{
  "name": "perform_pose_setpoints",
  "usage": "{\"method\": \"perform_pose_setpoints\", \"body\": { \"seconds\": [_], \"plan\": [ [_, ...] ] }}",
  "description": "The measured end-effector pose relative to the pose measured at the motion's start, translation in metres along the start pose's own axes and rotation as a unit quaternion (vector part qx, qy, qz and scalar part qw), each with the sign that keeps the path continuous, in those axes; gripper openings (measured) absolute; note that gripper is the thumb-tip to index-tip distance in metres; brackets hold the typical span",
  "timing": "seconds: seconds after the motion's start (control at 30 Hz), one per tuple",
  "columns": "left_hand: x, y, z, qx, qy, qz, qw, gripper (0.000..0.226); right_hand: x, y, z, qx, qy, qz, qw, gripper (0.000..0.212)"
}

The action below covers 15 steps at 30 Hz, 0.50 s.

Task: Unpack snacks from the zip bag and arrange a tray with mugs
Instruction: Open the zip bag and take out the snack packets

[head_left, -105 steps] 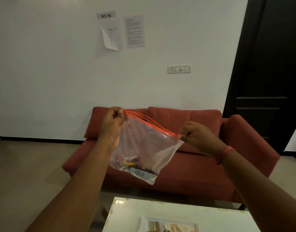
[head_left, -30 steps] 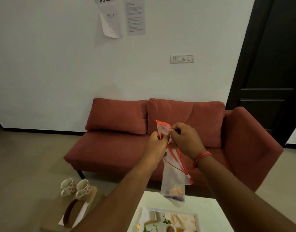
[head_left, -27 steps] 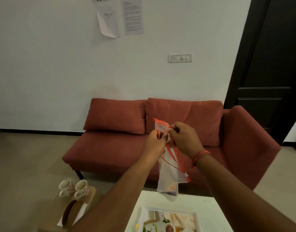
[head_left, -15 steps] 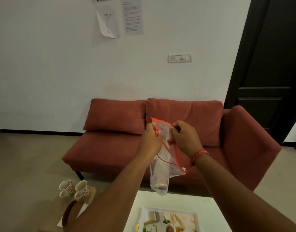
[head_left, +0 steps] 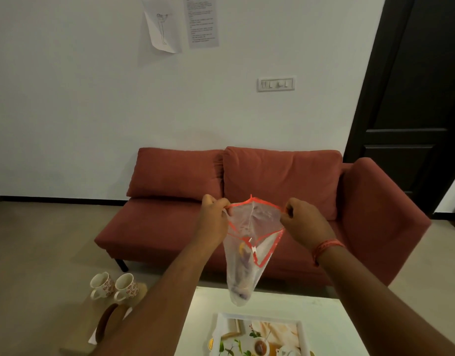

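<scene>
- The zip bag (head_left: 247, 253) is held in the air above the far edge of the white bench (head_left: 324, 319), hanging with its long axis near vertical and its red-edged mouth uppermost.
- The left rim of the mouth is pinched by the left hand (head_left: 213, 222), the right rim by the right hand (head_left: 302, 222); both hands are closed on the plastic, level with each other, one on each side of the bag.
- The snacks (head_left: 243, 268) are seen as a dim yellow and purple lump low in the bag, well below both hands; neither hand is clearly nearer.
- The printed tray (head_left: 221, 327) lies on the bench, below the bag and nearer the camera.
- Two floral mugs (head_left: 114, 285) stand on a low side stand, left of the bag and lower.
- Compared with half a second ago, the hands are drawn well apart and the mouth, then narrow, is pulled wide open.
- A reach down into the mouth is judged to be the coming move.
</scene>
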<state>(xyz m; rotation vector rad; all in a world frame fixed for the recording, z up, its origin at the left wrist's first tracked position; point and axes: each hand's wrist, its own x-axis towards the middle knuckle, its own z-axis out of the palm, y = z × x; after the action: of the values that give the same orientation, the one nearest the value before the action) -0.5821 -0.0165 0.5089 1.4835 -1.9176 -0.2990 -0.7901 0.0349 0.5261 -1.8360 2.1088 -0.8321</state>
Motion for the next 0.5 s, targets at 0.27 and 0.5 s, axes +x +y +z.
{"method": "perform_pose_setpoints", "body": {
  "seconds": [0.27, 0.5],
  "plan": [
    [-0.006, 0.010, 0.022, 0.031, -0.020, 0.130, 0.991, 0.019, -0.029, -0.043, 0.018, -0.047, 0.057, -0.311, 0.947, 0.014],
    [-0.010, 0.012, 0.008, -0.016, -0.052, 0.110, 0.992, 0.046, -0.028, -0.028, 0.041, -0.228, -0.228, -0.246, 0.914, 0.026]
  ]
}}
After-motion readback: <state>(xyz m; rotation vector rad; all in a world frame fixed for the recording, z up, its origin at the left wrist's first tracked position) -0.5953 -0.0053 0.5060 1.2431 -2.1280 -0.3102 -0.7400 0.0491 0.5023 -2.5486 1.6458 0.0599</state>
